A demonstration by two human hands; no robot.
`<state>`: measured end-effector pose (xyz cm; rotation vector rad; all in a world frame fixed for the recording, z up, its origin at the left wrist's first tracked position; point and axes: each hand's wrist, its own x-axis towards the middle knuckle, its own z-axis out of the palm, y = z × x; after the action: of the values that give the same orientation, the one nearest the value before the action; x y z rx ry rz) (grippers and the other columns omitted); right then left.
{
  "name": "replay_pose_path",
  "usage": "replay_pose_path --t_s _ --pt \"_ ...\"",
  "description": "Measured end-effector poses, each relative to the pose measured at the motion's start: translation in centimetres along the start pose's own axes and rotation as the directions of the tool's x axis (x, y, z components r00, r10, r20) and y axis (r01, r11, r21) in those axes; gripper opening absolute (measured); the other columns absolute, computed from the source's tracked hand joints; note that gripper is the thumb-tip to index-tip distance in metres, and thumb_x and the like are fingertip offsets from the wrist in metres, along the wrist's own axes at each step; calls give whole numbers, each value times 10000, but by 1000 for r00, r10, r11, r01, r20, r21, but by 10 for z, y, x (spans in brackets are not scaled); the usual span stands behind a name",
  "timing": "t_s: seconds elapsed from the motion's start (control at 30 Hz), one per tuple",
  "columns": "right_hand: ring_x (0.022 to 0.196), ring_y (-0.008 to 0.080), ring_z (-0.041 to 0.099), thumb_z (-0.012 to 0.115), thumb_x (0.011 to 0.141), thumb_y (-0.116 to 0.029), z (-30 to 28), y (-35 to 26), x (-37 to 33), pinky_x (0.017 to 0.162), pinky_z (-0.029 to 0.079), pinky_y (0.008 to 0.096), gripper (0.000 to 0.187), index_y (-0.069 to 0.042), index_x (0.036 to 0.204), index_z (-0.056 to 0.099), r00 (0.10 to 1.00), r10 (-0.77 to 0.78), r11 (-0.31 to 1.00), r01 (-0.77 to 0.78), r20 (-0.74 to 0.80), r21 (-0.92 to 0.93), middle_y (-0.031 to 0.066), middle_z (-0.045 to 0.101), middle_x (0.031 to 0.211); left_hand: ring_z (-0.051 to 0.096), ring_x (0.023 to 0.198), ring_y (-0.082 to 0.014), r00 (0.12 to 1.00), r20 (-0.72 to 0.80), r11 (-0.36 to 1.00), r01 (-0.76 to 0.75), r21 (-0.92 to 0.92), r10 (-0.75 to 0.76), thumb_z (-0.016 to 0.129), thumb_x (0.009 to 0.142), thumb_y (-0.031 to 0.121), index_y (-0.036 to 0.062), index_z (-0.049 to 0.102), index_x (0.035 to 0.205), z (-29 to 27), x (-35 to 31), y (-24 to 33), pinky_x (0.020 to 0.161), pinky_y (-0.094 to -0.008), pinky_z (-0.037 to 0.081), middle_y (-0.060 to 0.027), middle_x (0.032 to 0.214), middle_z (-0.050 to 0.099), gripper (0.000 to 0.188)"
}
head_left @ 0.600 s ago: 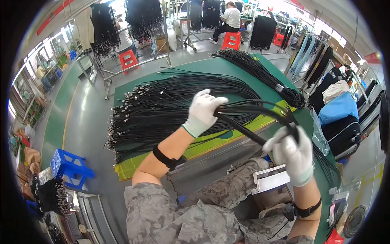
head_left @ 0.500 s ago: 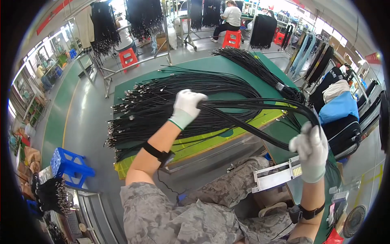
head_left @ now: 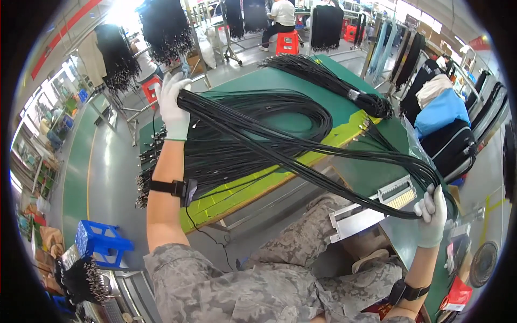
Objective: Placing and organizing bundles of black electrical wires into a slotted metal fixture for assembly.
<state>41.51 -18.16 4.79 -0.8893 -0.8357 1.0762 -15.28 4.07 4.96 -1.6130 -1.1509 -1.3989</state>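
A long bundle of black cables (head_left: 301,144) stretches across the front of the table, raised above the cables lying there. At its left end my left hand (head_left: 175,110), in a white glove, grips the strands, with some fingertips pointing up. Over on the right my right hand (head_left: 432,215), gloved too, closes around the bundle where it bends back in a loop. Under the raised strands lies a broad pile of black cables (head_left: 231,161), curved at its right side, with metal-tipped ends at the left.
The table has a green top (head_left: 226,81) and a yellow-green front strip (head_left: 207,212). Another tied cable bundle (head_left: 323,78) lies at the back. A white metal fixture (head_left: 361,218) sits by my knees. A blue stool (head_left: 102,242) stands left; a person (head_left: 281,19) sits on a red stool beyond.
My left hand has moved far to the left and up, drawing the cable bundle out longer. My right hand has shifted slightly right and down, still holding the looped end.
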Motion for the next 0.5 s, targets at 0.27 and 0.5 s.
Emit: replay_pose_path --t_s 0.27,0.5 --pt "431 28 261 478 991 -268 -29 31 -13 518 345 230 204 -80 957 549 954 294 950 -285 -56 129 -94 299 585 623 930 -241 821 562 991 -28 -131 98 539 776 5 45 661 963 8 -6 -57 996 -397 421 -124 934 655 227" --pt "465 68 382 552 949 -239 -36 37 -32 487 408 229 220 -22 987 543 952 305 939 -304 17 158 -34 414 621 580 802 -177 780 495 495 626 -603 -384 475 869 39 55 659 1005 62 -29 -99 777 -291 479 -58 892 603 229"
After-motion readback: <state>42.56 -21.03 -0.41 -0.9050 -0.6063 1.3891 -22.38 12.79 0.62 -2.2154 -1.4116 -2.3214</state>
